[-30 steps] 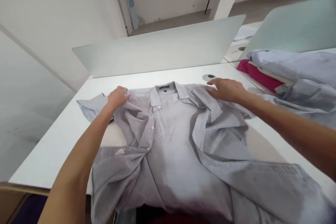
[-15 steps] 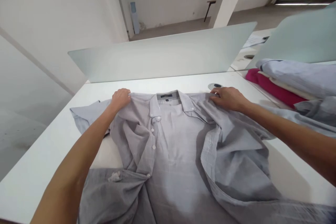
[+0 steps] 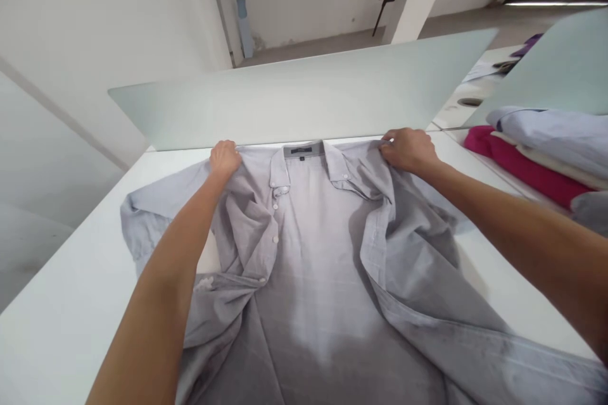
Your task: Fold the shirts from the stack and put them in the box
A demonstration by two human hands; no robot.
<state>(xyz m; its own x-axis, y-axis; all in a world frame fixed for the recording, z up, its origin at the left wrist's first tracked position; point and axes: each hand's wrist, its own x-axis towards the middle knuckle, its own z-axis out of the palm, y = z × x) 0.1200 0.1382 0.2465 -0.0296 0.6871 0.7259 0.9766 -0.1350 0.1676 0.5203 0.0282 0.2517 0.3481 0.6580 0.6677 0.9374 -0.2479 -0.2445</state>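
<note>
A grey button-up shirt (image 3: 313,234) lies spread on the white table (image 3: 71,266), front open and collar at the far end. My left hand (image 3: 225,158) pinches its left shoulder seam, with the fingertips partly hidden. At the opposite shoulder, my right hand (image 3: 408,150) grips the cloth between thumb and fingers. The collar (image 3: 336,164) stands between both hands, with a dark label (image 3: 301,150) inside the neck. Small white buttons run down the left front edge. One sleeve (image 3: 147,215) spreads out beyond my left forearm; the right front panel is folded back in creases.
Along the table's far edge stands a frosted glass divider (image 3: 294,101). Folded clothes, magenta (image 3: 532,164) and pale blue (image 3: 560,133), are piled at the right. Behind the divider are a water dispenser (image 3: 244,28) and a pillar (image 3: 418,0).
Both hands have moved away from me toward the divider, drawing the shirt with them. The collar is now close to the table's far edge, and the left sleeve lies more stretched out.
</note>
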